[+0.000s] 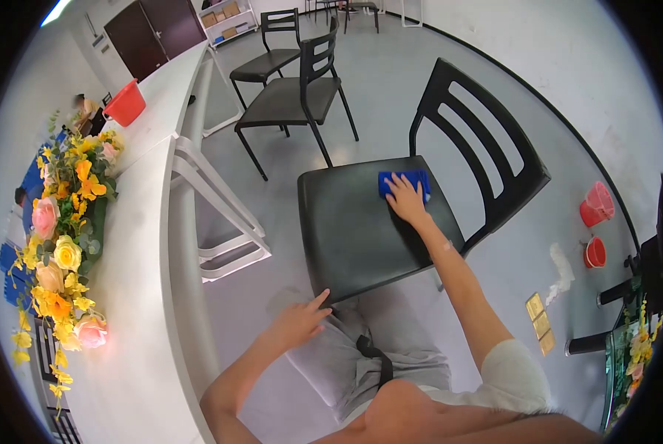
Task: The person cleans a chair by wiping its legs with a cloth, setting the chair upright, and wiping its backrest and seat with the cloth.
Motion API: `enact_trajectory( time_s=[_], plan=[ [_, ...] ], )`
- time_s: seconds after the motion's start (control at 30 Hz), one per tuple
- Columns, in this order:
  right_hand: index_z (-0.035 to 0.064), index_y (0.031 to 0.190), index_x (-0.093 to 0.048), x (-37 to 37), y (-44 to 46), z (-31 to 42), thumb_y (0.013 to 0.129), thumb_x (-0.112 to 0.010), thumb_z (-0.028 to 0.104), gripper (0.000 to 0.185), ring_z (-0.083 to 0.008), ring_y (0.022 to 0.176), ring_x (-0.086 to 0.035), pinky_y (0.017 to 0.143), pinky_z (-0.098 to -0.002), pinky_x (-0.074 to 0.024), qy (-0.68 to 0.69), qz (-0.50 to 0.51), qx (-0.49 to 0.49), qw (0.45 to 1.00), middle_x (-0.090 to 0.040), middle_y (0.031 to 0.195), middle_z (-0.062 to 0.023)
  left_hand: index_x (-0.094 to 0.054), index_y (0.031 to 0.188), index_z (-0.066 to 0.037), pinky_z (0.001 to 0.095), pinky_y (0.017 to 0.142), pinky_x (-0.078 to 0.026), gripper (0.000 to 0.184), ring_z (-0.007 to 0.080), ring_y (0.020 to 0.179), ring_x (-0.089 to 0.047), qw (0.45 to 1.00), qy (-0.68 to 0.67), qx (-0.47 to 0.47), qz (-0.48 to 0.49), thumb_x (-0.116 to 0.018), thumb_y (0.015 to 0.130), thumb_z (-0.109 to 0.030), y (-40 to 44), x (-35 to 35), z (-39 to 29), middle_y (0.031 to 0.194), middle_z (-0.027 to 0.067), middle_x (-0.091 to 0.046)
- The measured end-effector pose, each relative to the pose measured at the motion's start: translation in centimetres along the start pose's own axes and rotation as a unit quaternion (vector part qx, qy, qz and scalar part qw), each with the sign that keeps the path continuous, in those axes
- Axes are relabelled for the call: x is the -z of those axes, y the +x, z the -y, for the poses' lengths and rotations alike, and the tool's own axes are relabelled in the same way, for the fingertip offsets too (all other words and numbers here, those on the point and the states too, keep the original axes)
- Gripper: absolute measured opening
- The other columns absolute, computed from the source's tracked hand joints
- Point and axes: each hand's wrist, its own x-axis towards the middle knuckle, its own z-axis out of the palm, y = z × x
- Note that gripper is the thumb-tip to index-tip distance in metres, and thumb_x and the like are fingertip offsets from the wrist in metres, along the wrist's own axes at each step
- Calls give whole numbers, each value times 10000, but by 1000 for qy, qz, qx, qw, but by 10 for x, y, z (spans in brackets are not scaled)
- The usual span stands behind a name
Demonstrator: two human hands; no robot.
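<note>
A black chair stands in front of me, its slatted backrest on the right. My right hand lies with fingers spread on a folded blue cloth, pressed flat against the seat near the backrest. At the seat's near left corner is my left hand, its index finger stretched out to the edge and nothing held in it.
A white table with a flower arrangement and a red bucket runs along the left. More black chairs stand beyond. Red buckets and gold tiles are on the right floor.
</note>
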Motion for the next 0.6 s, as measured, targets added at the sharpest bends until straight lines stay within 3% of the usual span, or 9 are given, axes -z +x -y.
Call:
enact_trajectory(
  time_s=[0.13,0.2,0.27,0.3,0.37,0.4,0.53,0.6],
  plan=[
    [176,1391,-471,-36,56,36,886,-579,360,548,-298,1382,-341,1047,-685,-244,-26,-20,-69,997,-398,1487,-72,-538,1313,-117,455,976,-435,429,335,1111,-581,997,0,45,55,-606,904,-228,4,9,-6,1572,117,-195],
    [163,1389,-464,-37,54,80,882,-570,380,561,-316,1380,-341,1026,-698,-257,45,23,-5,999,-393,1488,-87,-543,1310,-120,455,961,-443,416,337,1083,-594,999,-1,19,49,-590,912,-231,2,5,-2,1568,127,-199],
    [155,1364,-480,-26,23,136,875,-581,365,542,-323,1372,-349,1013,-692,-282,81,61,141,985,-404,1478,-99,-544,1310,-118,454,957,-447,416,337,1072,-600,999,2,25,46,-589,911,-228,2,4,-1,1567,133,-197],
    [155,1317,-525,-36,0,157,861,-597,360,505,-314,1341,-383,990,-685,-311,106,19,211,972,-435,1446,-108,-545,1310,-116,453,953,-450,416,337,1061,-606,999,0,26,48,-587,910,-225,3,2,-2,1566,139,-196],
    [155,1155,-642,-14,-50,196,854,-604,353,362,-253,1254,-464,957,-637,-356,84,43,372,923,-559,1303,-50,-544,1309,-111,449,953,-451,421,337,1056,-609,999,7,30,44,-592,907,-229,3,2,-6,1565,146,-192],
    [174,1105,-670,-3,-71,204,884,-588,362,302,-243,1253,-482,976,-584,-359,80,106,431,893,-573,1291,-35,-543,1308,-105,445,952,-453,427,337,1050,-612,998,16,31,48,-598,904,-233,1,1,-7,1564,152,-189],
    [148,1116,-675,4,-74,189,933,-532,337,299,-218,1265,-478,1008,-513,-371,131,113,447,878,-575,1295,-35,-546,1299,-97,439,949,-457,428,333,1061,-608,995,-23,57,84,-607,898,-234,2,0,-9,1565,155,-180],
    [135,1172,-649,25,-52,171,941,-526,320,321,-238,1272,-479,980,-490,-413,134,132,398,898,-531,1355,-53,-551,1290,-93,440,950,-458,423,330,1072,-603,999,11,16,37,-612,896,-230,1,0,-2,1565,158,-176]
  ],
)
